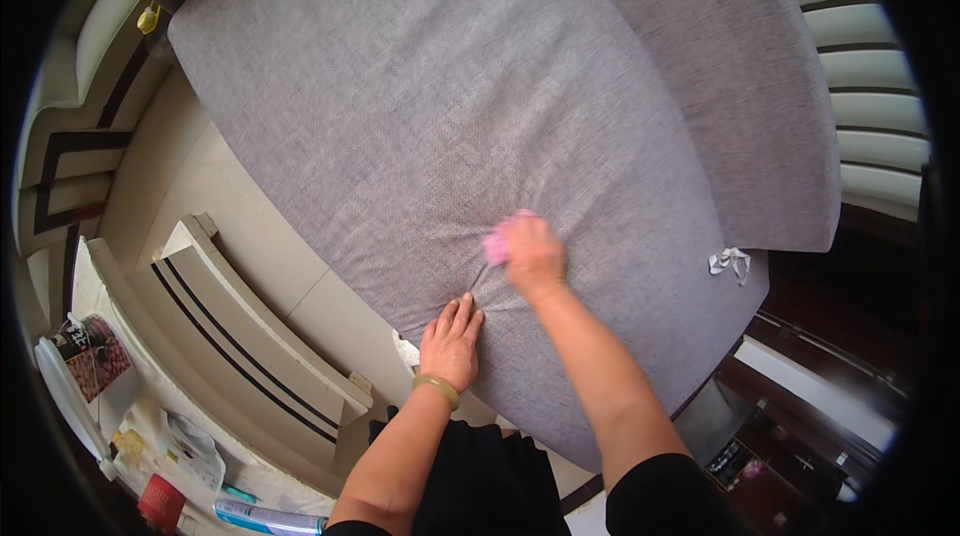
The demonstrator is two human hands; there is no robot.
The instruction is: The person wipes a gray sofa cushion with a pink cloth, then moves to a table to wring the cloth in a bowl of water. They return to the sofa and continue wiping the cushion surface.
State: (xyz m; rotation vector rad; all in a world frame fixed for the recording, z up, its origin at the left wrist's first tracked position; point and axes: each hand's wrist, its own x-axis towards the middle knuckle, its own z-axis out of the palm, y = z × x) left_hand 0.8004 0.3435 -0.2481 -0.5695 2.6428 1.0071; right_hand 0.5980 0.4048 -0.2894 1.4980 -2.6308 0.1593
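A grey fabric seat cushion (420,123) fills the middle of the view. My right hand (536,255) grips a pink cloth (499,242) against its upper surface; hand and cloth are both blurred. Nearer to me, my left hand (452,341) lies flat on the cushion's front edge, fingers somewhat apart and nothing in them. Creases in the fabric run between the two hands. A pale bangle (436,388) circles the left wrist.
Behind the seat stands a grey back cushion (720,71) against white slats (870,71). A white strip (730,263) rests by the cushion's right end. To the left are a low table (247,356), a spray can (270,517) and a red packet (161,504). Open dark drawers (780,446) stand at right.
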